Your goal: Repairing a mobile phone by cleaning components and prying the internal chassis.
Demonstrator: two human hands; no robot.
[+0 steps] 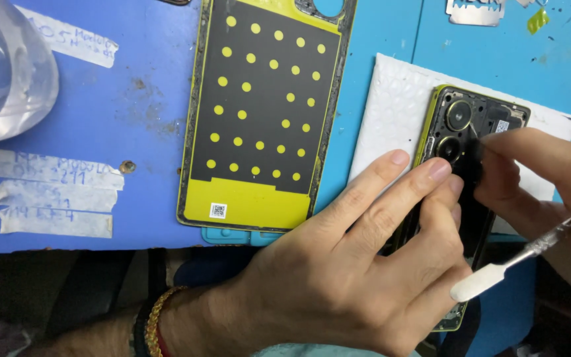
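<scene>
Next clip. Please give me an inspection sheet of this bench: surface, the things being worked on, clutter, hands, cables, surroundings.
Surface: blue work mat, scuffed, with strips of white tape stuck on it.
Job's things: opened phone with yellow-green frame, lying on a white foam pad; its yellow back cover lies inside-up on the mat to the left.
Clutter: clear plastic piece at top left; razor blade at top edge.
Hands: left hand rests on the phone, fingertips near the camera area; right hand pinches a small black part there and carries a metal spatula tool.
Cables: nothing seen.
Surroundings: dark area below the bench edge; details unclear.
</scene>
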